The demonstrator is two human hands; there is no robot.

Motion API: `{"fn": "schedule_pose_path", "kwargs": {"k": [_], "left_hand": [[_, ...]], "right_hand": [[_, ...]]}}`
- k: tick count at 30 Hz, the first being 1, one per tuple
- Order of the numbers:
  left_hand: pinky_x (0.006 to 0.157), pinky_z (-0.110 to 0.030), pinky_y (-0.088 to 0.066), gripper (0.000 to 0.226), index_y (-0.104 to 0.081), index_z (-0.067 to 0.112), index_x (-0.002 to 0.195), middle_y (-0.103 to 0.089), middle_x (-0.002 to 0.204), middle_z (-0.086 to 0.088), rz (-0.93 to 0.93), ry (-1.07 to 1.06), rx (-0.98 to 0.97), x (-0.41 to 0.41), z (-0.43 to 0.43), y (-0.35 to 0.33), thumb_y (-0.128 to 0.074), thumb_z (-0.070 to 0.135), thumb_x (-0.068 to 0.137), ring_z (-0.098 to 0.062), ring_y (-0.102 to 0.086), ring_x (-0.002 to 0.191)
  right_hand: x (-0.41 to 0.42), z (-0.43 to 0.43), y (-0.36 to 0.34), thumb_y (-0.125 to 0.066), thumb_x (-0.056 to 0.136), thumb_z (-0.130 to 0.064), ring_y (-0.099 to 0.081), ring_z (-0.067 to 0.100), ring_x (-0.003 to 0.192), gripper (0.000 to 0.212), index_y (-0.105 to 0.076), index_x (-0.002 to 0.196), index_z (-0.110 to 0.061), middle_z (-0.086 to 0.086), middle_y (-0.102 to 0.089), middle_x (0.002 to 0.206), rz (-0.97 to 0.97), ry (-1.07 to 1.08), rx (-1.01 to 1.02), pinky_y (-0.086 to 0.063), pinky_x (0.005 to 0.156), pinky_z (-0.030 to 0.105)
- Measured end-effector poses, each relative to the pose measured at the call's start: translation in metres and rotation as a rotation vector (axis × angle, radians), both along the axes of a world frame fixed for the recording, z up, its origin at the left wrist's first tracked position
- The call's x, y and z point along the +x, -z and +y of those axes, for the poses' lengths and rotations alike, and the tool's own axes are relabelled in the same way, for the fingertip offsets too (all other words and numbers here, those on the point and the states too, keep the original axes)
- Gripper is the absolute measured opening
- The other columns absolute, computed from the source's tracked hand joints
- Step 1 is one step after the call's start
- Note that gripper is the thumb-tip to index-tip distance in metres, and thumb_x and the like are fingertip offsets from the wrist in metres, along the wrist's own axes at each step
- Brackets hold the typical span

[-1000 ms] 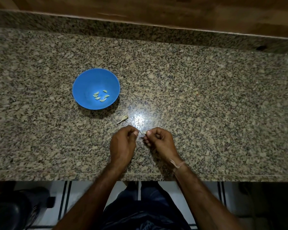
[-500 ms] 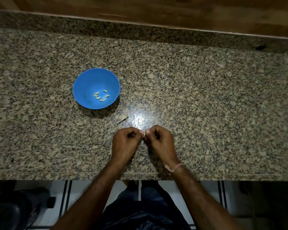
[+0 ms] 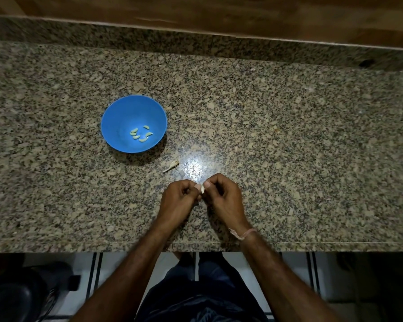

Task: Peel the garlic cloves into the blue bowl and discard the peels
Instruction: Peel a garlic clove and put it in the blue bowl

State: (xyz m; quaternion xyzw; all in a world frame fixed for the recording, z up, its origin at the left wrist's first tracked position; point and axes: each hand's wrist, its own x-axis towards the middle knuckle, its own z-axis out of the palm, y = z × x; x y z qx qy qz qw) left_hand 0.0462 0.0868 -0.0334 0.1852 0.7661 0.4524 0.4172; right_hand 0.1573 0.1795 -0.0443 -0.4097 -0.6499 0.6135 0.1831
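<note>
The left hand (image 3: 177,198) and right hand (image 3: 221,196) are both pinching 1 small pale garlic clove (image 3: 202,188) just above the speckled granite tabletop (image 3: 289,147), probably to strip its skin. The round blue plastic bowl (image 3: 116,122) is standing near, ahead-left, collecting peeled cloves (image 3: 141,134) within reach.

On the tabletop (image 3: 289,147), the bowl (image 3: 119,122) sits left of centre, with peeled cloves (image 3: 141,134) in its bottom. To its right and nearer the person lies a stem scrap (image 3: 171,166), with a peel bit (image 3: 180,174) beside it. Nearer still, by the front edge, the left hand (image 3: 177,203) and right hand (image 3: 223,198) meet, with a garlic clove (image 3: 203,189) pinched between their fingers.
</note>
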Motion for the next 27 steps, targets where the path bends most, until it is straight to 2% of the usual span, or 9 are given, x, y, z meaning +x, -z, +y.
{"fn": "schedule_pose_path", "kwargs": {"k": [2,5,8,11,15,20,24,27], "left_hand": [[0.064,-0.035,-0.048,0.031,-0.068,0.019,0.072,-0.069,0.068,-0.001,0.077,0.011,-0.027,0.002,0.002,0.000,-0.062,0.031,0.100,-0.017,-0.063,0.064],[0.058,-0.034,-0.043,0.027,-0.065,0.021,0.080,-0.067,0.070,0.003,0.218,0.033,-0.077,0.005,0.004,-0.001,-0.058,0.033,0.102,-0.016,-0.061,0.064],[0.056,-0.032,-0.031,0.020,-0.059,0.023,0.086,-0.062,0.076,0.008,0.433,0.066,-0.188,0.007,0.006,0.000,-0.054,0.033,0.103,-0.015,-0.056,0.067],[0.059,-0.032,-0.029,0.018,-0.055,0.024,0.087,-0.061,0.080,0.003,0.493,0.052,-0.211,0.007,0.008,0.005,-0.053,0.030,0.103,-0.018,-0.055,0.071],[0.055,-0.030,-0.032,0.019,-0.063,0.022,0.085,-0.064,0.072,0.006,0.443,-0.026,-0.144,0.004,0.005,0.006,-0.058,0.030,0.101,-0.015,-0.058,0.064],[0.056,-0.026,-0.040,0.011,-0.068,0.029,0.085,-0.066,0.073,0.013,0.464,-0.083,-0.111,0.000,0.002,0.006,-0.069,0.020,0.091,-0.001,-0.059,0.066],[0.056,-0.029,-0.047,0.010,-0.074,0.028,0.089,-0.069,0.073,0.011,0.535,-0.056,-0.088,0.001,0.001,0.008,-0.067,0.024,0.095,-0.008,-0.061,0.066],[0.065,-0.033,-0.053,0.016,-0.072,0.031,0.099,-0.073,0.086,0.012,0.555,-0.029,-0.092,0.000,0.002,0.013,-0.063,0.018,0.097,-0.013,-0.067,0.081]], "right_hand": [[-0.001,0.000,0.006,-0.065,0.102,-0.014,-0.067,0.032,0.078,0.014,-0.068,0.089,-0.009,0.013,-0.070,0.083,0.014,0.022,-0.060,-0.060,0.073,0.051],[-0.002,-0.004,0.009,-0.064,0.104,-0.014,-0.064,0.027,0.075,0.015,-0.069,0.095,-0.003,0.020,-0.069,0.083,0.043,0.091,-0.245,-0.058,0.073,0.044],[-0.005,-0.010,0.011,-0.063,0.104,-0.012,-0.067,0.031,0.085,0.018,-0.069,0.106,0.004,0.033,-0.071,0.100,0.110,0.159,-0.444,-0.057,0.081,0.044],[-0.007,-0.012,0.011,-0.067,0.100,-0.005,-0.070,0.031,0.095,0.017,-0.069,0.111,0.006,0.030,-0.073,0.109,0.146,0.187,-0.563,-0.057,0.090,0.045],[-0.004,-0.008,0.012,-0.066,0.100,-0.003,-0.070,0.027,0.088,0.015,-0.071,0.113,0.003,0.024,-0.076,0.103,0.119,0.202,-0.579,-0.059,0.084,0.038],[0.003,0.002,0.006,-0.062,0.101,0.002,-0.068,0.022,0.081,0.016,-0.072,0.113,-0.001,0.019,-0.077,0.096,0.068,0.169,-0.458,-0.059,0.073,0.028],[0.006,0.005,0.004,-0.062,0.100,0.003,-0.068,0.020,0.079,0.013,-0.071,0.111,0.003,0.020,-0.075,0.094,0.065,0.177,-0.418,-0.058,0.070,0.025],[0.006,0.004,0.003,-0.064,0.099,0.003,-0.068,0.023,0.080,0.012,-0.070,0.109,0.005,0.024,-0.075,0.095,0.083,0.226,-0.443,-0.058,0.072,0.029]]}}
